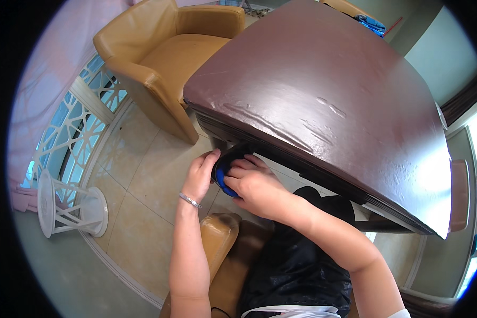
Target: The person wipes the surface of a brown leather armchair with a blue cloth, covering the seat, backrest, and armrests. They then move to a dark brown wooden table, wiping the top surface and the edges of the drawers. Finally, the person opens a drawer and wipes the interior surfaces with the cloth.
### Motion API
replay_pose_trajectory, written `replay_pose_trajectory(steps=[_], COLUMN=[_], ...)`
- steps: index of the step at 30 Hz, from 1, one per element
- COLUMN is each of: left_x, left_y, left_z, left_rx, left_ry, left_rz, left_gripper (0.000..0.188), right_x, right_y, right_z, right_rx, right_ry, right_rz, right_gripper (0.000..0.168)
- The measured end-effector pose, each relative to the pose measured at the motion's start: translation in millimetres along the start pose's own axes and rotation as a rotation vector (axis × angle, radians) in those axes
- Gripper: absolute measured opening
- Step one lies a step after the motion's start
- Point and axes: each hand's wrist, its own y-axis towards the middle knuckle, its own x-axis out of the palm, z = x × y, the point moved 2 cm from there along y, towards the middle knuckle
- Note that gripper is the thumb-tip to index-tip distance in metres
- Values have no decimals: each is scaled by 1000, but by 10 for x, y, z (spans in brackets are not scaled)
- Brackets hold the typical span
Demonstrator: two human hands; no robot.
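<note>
A black object with a blue part (225,183) is between my two hands, just beyond the near left edge of the dark table (298,71). What it is I cannot tell, as my fingers and the shadow hide much of it. My left hand (198,177), with a silver bracelet at its wrist, grips its left rim between thumb and fingers. From the right, my right hand (256,185) reaches over it, with bent fingers at its blue part; whether they grip it is not clear.
A tan armchair (175,55) stands at the table's far left side. Below my left hand is the armrest (218,234) of the tan chair under me. A white round stand (73,210) is near the lattice panel at left. Folded blue cloth (370,24) lies at the far end.
</note>
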Motion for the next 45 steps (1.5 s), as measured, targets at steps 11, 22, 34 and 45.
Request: replay_pose_trajectory(steps=[11, 22, 34, 45], left_x=[-4, -26, -113, -25], left_y=[3, -6, 2, -317], left_z=[14, 46, -91, -148], left_rx=[-61, -56, -85, -93], left_ry=[23, 48, 138, -80], left_rz=[-27, -66, -85, -167], left_gripper=[43, 45, 50, 37], right_x=[58, 112, -947, -1529], right_y=[-20, 77, -1316, -4365], right_z=[-275, -377, -128, -20], right_rx=[148, 127, 202, 1108], right_ry=[-633, -638, -61, -293], right_rz=[59, -84, 463, 1374], right_gripper=[38, 13, 41, 11])
